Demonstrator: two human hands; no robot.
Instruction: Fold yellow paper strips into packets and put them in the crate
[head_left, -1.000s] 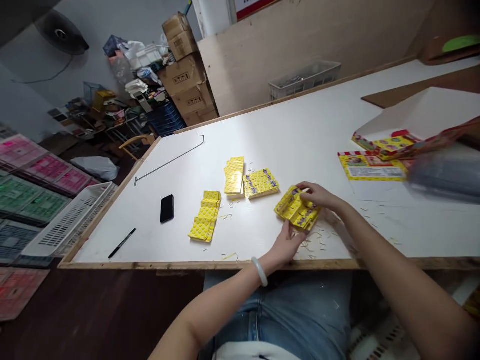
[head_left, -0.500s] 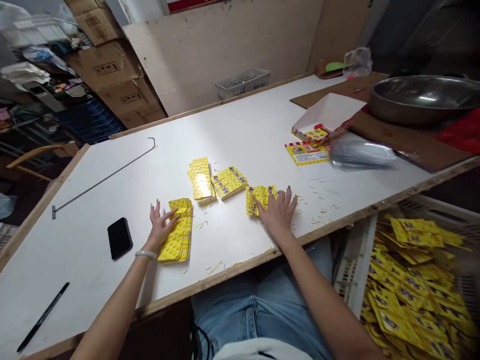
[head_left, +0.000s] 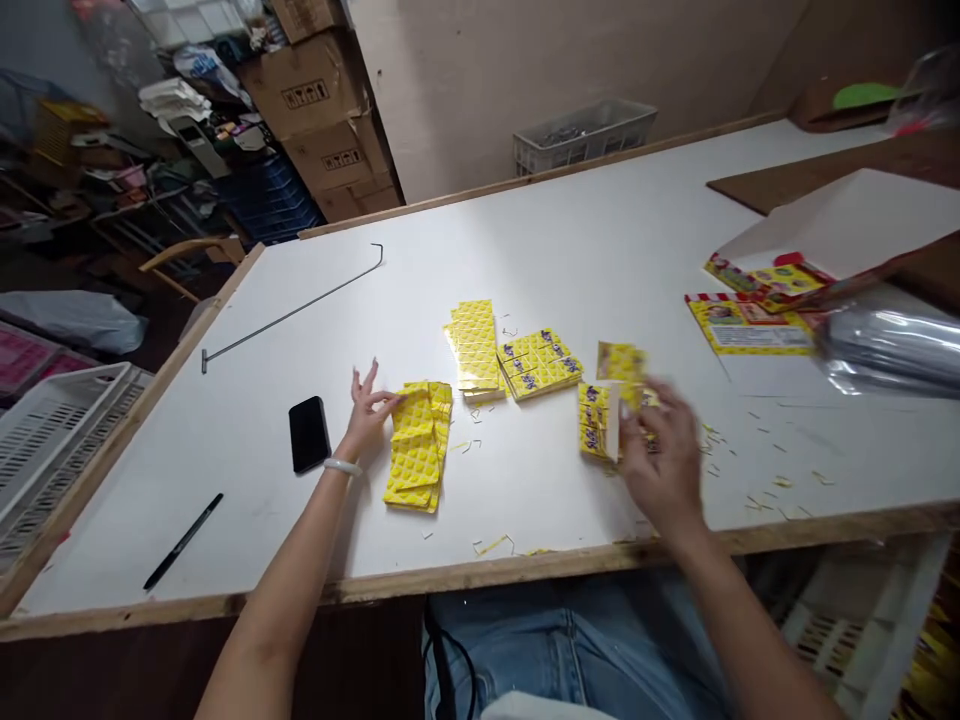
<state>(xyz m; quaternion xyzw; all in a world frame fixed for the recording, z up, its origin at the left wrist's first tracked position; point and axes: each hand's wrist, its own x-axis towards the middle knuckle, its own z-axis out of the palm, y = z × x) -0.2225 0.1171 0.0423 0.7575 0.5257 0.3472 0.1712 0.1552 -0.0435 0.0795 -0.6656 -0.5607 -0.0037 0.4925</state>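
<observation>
My left hand [head_left: 369, 412], wearing a pale bangle, pinches the upper left edge of the top yellow patterned strip [head_left: 414, 440]. That strip lies askew on a stack of similar strips [head_left: 442, 410]. On the right, my right hand [head_left: 664, 465] is partly blurred, its fingers closed on a yellow printed card [head_left: 622, 362] tilted up off the table. Beneath and beside it sits a small pile of yellow cards with purple print [head_left: 592, 420]. Between the hands lie a stack of plain-patterned yellow cards [head_left: 476, 345] and a fanned stack of purple-printed cards [head_left: 540, 362].
A phone [head_left: 309, 435], a black pen [head_left: 184, 540] and a long hooked metal rod [head_left: 300, 305] lie at left. Thin scraps [head_left: 780, 482] litter the table. An opened printed box [head_left: 825, 230] and clear plastic sleeves [head_left: 892, 350] are at right. A grey crate [head_left: 585, 140] stands beyond the back edge.
The view has turned left. My left hand has gone from resting on the strip stack to pinching its top strip, now askew. My right hand has raised a card from its pile.
</observation>
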